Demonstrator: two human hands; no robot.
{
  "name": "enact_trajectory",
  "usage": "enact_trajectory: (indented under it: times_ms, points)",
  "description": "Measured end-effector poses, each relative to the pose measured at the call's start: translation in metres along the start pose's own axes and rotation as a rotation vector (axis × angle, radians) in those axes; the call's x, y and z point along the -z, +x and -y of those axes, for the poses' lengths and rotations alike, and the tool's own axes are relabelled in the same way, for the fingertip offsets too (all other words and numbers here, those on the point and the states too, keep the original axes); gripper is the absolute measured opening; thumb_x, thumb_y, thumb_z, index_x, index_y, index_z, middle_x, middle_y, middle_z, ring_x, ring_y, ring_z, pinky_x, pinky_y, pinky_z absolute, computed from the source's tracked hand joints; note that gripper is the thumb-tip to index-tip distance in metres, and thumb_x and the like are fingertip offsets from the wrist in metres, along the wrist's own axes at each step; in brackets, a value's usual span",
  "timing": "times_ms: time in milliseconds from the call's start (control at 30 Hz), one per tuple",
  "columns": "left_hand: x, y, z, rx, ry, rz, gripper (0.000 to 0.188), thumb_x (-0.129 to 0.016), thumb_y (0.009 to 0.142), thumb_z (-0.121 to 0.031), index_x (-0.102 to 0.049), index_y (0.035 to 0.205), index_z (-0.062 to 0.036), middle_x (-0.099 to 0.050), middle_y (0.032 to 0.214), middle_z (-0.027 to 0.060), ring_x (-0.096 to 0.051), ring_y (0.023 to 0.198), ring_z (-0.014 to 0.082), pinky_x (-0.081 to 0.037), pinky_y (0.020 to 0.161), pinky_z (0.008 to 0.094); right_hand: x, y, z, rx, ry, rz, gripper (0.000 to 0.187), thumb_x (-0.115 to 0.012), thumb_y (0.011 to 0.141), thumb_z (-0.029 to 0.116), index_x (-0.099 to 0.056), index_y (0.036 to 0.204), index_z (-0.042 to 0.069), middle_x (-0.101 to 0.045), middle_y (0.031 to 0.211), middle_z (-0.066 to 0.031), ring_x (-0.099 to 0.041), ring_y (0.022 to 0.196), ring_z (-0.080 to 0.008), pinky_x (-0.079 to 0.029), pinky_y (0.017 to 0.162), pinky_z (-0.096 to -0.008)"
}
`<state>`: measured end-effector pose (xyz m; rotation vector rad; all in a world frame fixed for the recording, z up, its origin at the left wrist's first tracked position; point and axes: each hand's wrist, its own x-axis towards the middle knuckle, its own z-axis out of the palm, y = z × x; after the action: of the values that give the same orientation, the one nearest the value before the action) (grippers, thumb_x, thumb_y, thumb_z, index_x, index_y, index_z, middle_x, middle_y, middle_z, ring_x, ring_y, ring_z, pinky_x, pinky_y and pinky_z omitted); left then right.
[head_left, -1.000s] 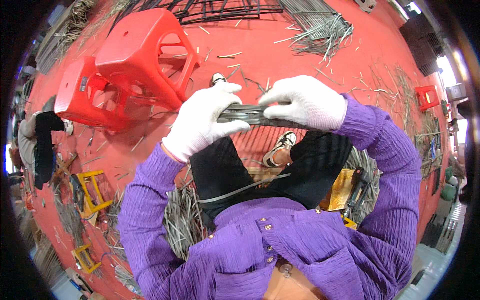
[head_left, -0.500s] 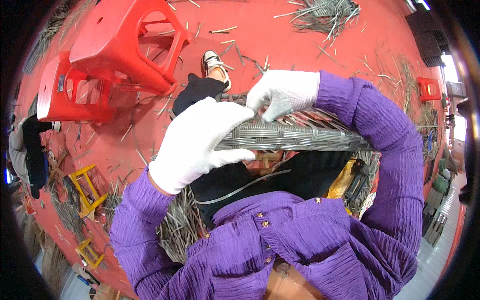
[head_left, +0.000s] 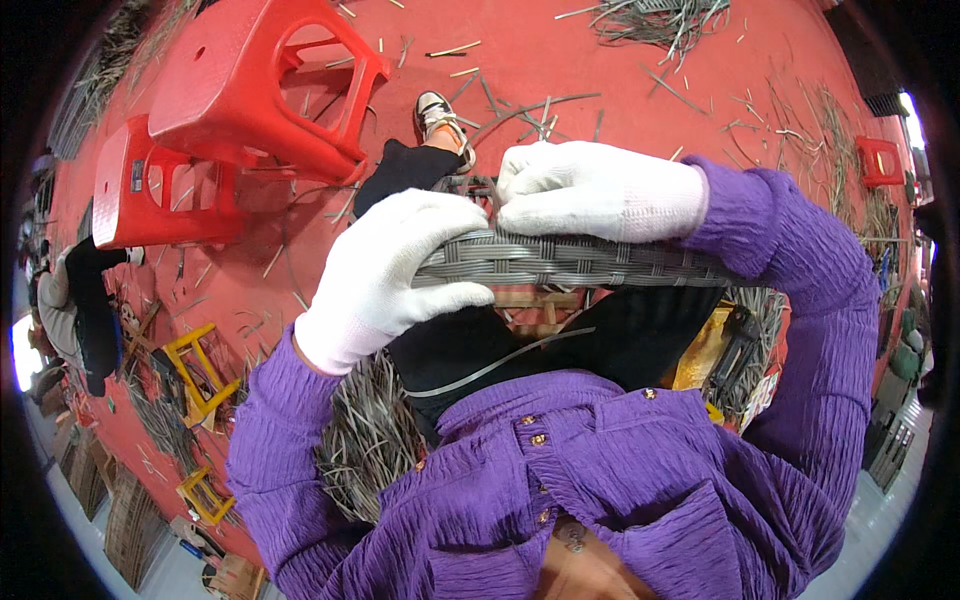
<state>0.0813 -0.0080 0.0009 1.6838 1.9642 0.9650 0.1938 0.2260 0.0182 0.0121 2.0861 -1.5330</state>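
Note:
A grey woven rattan piece [head_left: 570, 262] with a thick plaited edge lies across my lap. My left hand [head_left: 385, 270], in a white glove, clasps its left end, with fingers over the top and thumb below. Just beyond that edge, my right hand [head_left: 600, 190], also gloved in white, is closed with its fingers curled in against the weave. What its fingers pinch is hidden. A loose grey strip [head_left: 500, 362] lies over my black trousers below the piece.
Two red plastic stools [head_left: 235, 90] stand at the far left, near a person [head_left: 85, 310]. Grey strips pile up [head_left: 370, 440] beside my left arm and lie in a heap [head_left: 665, 25] at the back. Yellow frames [head_left: 200, 375] sit on the red floor, which is littered with offcuts.
My right hand has turned and closed more tightly, and now lies flatter along the woven edge. My left hand keeps its hold. The whole view has shifted slightly.

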Motion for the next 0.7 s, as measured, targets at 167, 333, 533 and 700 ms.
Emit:
enact_trajectory:
  times_ms: [167, 333, 533, 700]
  points:
    - [-0.003, 0.001, 0.006, -0.11, -0.018, -0.094, 0.054, -0.086, 0.068, -0.027, -0.066, 0.115, -0.0079, -0.067, 0.112, 0.0091, -0.063, 0.102, 0.0274, -0.051, 0.088, 0.0358, -0.024, -0.016, 0.008, 0.452, -0.48, -0.352, 0.018, -0.065, 0.087, 0.017, -0.061, 0.077, 0.002, -0.054, 0.094, -0.0092, -0.053, 0.093, -0.0256, -0.045, 0.082, -0.0381]
    - [0.007, 0.006, -0.009, -0.139, 0.186, -0.098, 0.053, -0.082, 0.07, -0.034, -0.066, 0.115, -0.0105, -0.067, 0.112, 0.0059, -0.062, 0.109, 0.0236, -0.041, 0.101, 0.0426, -0.007, -0.044, 0.023, 0.37, -0.779, -0.387, 0.02, -0.073, 0.084, 0.023, -0.064, 0.078, 0.005, -0.055, 0.083, -0.0084, -0.058, 0.085, -0.0266, -0.047, 0.071, -0.0401]
    - [-0.015, 0.023, -0.061, -0.052, 0.401, -0.078, 0.074, -0.082, 0.067, -0.041, -0.06, 0.13, -0.0095, -0.068, 0.107, 0.0107, -0.063, 0.102, 0.0295, -0.044, 0.098, 0.0409, 0.034, -0.042, -0.015, 0.224, -0.446, -0.186, 0.024, -0.067, 0.086, 0.015, -0.074, 0.108, 0.008, -0.074, 0.089, -0.0083, -0.067, 0.07, -0.0145, -0.052, 0.066, -0.0311]
    - [-0.036, 0.042, -0.063, -0.004, 0.438, -0.099, 0.061, -0.083, 0.066, -0.041, -0.066, 0.115, -0.0087, -0.069, 0.1, 0.0109, -0.067, 0.09, 0.0292, -0.052, 0.078, 0.0375, 0.042, -0.005, -0.046, 0.003, -0.386, 0.121, 0.029, -0.066, 0.079, 0.007, -0.071, 0.107, 0.002, -0.067, 0.08, -0.0083, -0.062, 0.07, -0.0147, -0.051, 0.068, -0.0318]
